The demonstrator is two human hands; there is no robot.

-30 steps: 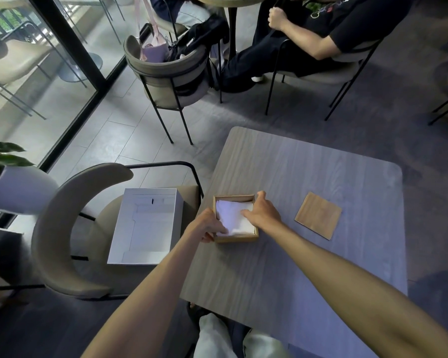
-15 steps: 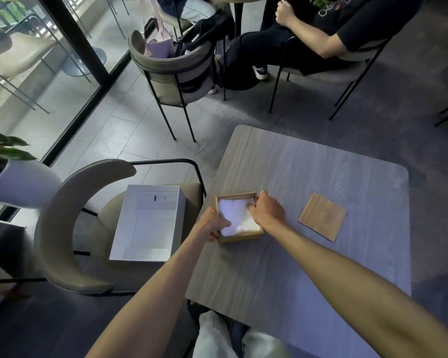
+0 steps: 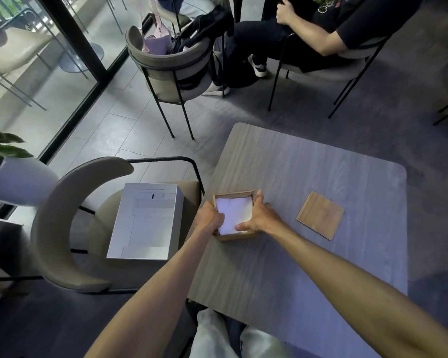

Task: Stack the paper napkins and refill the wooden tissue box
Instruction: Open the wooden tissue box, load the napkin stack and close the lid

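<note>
A small open wooden tissue box (image 3: 237,236) sits near the left edge of the grey table (image 3: 308,254). White paper napkins (image 3: 233,212) fill it. My left hand (image 3: 209,217) is curled against the box's left wall. My right hand (image 3: 261,217) rests on the box's right side, thumb pressing on the napkins' near right corner, fingers along the right wall. The flat wooden lid (image 3: 320,215) lies on the table to the right of the box, apart from both hands.
A white cardboard box (image 3: 145,223) rests on the seat of the beige chair (image 3: 60,228) left of the table. Another chair with bags (image 3: 166,63) and a seated person (image 3: 321,29) are beyond the table. A potted plant (image 3: 13,177) stands far left.
My right hand has slid from the box's far right corner toward its near right corner, the thumb now on the napkins. The left hand stays at the left wall.
</note>
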